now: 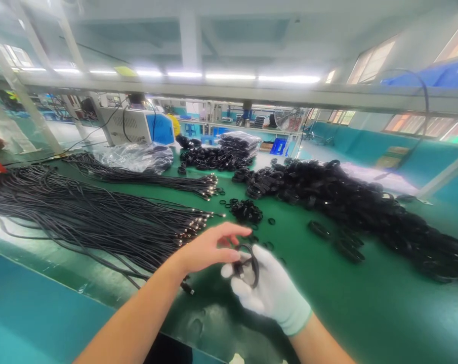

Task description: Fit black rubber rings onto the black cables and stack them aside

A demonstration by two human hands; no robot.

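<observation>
A small coil of black cable (255,268) is held in my right hand (274,288), which wears a white glove and has its fingers curled around the coil. A pale connector end shows inside the loop. My left hand (209,245) is bare and reaches over the coil from the left, its fingers apart. The left thumb lies at the coil's edge; whether it touches cannot be made out. Just beyond my hands is a small heap of black rings (246,211), with a few loose ones around it. To the left lies a bundle of straight black cables (111,217), metal connectors towards me.
A second cable bundle (149,177) lies farther back on the green tabletop (289,313). Coiled cables form a large heap (327,197) at right. Behind are clear plastic bags (137,157), stacked bagged coils (238,146) and a white-and-blue machine (137,125). A shelf beam (229,93) crosses above.
</observation>
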